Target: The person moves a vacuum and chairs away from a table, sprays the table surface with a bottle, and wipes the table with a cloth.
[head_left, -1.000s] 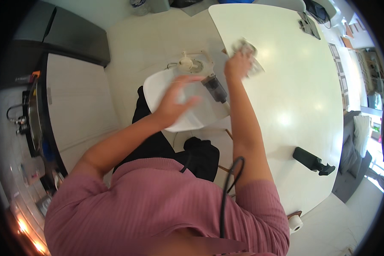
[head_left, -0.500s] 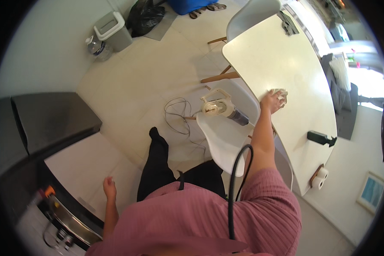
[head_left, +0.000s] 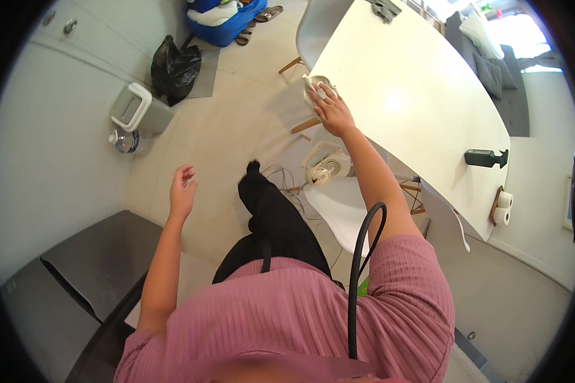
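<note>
- Head view: pale, crumpled fabric cloth [head_left: 308, 82] at the rounded left corner of the white, smooth-topped table [head_left: 421, 96], lapping its edge; clock directions below run from this cloth, 12 toward the top.
- Right hand [head_left: 331, 110] on the cloth, fingers extended and slightly spread over it, not clenched.
- Left hand [head_left: 183, 191] well apart from the right, 8 o'clock, in the air, fingers loosely curled, nothing in it.
- 6 o'clock, close by: cream plastic handheld vacuum cleaner [head_left: 326, 170] with loop handle, partly behind the right forearm; lies on white moulded chair [head_left: 338, 207].
- 12 o'clock: light grey shell chair [head_left: 318, 35] with wooden legs, beside the table edge.
- 1 to 2 o'clock: grey crumpled fabric piece [head_left: 384, 10] on the tabletop.
- 4 o'clock, well away: dark spray bottle [head_left: 482, 157] lying on its side near the table's far edge; past it, two white paper rolls [head_left: 504, 208] on a brown holder.
- 9 o'clock: black plastic bag [head_left: 174, 71] on the floor; just beyond, grey bin with white-rimmed lid [head_left: 138, 110], clear plastic bottle [head_left: 130, 142] beside it.
</note>
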{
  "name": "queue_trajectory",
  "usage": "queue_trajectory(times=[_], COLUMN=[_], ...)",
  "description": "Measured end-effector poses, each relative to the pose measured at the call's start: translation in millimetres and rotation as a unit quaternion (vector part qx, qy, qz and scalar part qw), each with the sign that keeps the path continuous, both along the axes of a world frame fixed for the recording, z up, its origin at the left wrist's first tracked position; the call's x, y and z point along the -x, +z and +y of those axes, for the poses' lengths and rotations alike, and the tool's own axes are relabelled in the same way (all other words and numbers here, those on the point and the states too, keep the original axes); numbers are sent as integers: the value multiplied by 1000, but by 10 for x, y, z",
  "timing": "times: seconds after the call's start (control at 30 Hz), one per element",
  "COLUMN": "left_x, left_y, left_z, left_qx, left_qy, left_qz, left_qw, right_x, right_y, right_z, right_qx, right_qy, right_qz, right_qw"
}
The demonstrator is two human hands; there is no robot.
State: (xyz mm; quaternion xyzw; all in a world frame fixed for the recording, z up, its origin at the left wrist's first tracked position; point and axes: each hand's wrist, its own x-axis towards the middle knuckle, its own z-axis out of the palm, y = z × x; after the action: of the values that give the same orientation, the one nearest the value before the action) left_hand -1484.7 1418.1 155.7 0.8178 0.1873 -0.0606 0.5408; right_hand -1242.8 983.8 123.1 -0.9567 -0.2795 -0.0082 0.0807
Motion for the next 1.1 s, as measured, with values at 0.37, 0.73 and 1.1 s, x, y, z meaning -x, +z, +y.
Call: queue_trajectory(times=[0.37, 0.73, 1.1], left_x=[-1936, -4083, -5002], left_y=[-552, -328, -312], left_z=[-816, -1987, -2759], left_qx=[34, 238, 196], left_qy=[-196, -234, -373], left_qz=[119, 288, 344], left_qw=[973, 898, 839], right_x=[-1897, -384, -1228], right_y=[-114, 181, 76], right_z=[-1204, 346, 37], right_qx=[13, -57, -25], right_qy=[-325, -192, -515], right_qz=[-47, 124, 5], right_qw=[945, 972, 857])
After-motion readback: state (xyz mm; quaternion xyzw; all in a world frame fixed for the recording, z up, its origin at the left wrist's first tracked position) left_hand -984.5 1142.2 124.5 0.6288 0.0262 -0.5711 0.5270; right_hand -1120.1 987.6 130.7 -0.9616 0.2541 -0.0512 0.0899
